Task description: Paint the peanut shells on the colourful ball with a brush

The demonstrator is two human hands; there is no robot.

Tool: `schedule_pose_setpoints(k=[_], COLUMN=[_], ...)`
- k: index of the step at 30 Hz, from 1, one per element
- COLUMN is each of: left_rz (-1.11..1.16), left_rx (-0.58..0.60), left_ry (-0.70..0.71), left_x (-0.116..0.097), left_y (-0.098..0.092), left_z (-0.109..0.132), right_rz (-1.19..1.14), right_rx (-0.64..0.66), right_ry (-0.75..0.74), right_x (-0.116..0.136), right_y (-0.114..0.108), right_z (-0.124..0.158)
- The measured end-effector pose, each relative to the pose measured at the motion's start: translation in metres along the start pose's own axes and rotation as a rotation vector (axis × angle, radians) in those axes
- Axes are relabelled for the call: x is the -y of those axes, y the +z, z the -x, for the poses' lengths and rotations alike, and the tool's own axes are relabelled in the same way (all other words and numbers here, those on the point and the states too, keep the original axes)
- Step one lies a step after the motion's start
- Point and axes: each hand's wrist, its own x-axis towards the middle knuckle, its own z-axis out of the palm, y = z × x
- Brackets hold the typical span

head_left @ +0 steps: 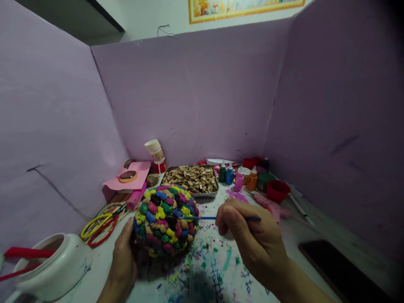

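Note:
A round ball covered in peanut shells [166,221] painted yellow, blue, pink, green and black stands near the middle of the table. A few shells on it show bare brown. My left hand [121,256] is wrapped against its left side, the fingertips hidden behind it. In a pinch, my right hand [249,240] holds a thin blue paintbrush [206,218], level and pointing left. The brush tip meets the front of the ball near a black shell. Behind the ball lies a metal tray [206,195] heaped with peanut shells [192,179].
Paint bottles [239,181] and a red cup [278,191] stand at the back right. A dark phone [341,269] lies at right. To the left are scissors [107,229], a white pot [59,265] and stacked paper cups [154,147]. Purple panels [195,97] enclose the paint-spotted table.

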Motion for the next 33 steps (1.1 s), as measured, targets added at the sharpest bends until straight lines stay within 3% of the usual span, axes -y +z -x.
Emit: schedule_pose_setpoints(k=[17, 25, 33], left_rz=[0.007, -0.003, 0.002], left_rx=[0.006, 0.013, 0.098], left_ry=[-0.039, -0.008, 0.083], left_x=[0.003, 0.0043, 0.0071], left_y=[-0.0045, -0.006, -0.0076], left_z=[-0.0014, -0.0032, -0.0051], right_rz=[0.08, 0.028, 0.007], right_rx=[0.035, 0.016, 0.029], right_ry=[0.021, 0.006, -0.029], right_x=[-0.0009, 0.001, 0.0023], right_y=[-0.0011, -0.0032, 0.0011], right_z=[0.0002, 0.0008, 0.0018])
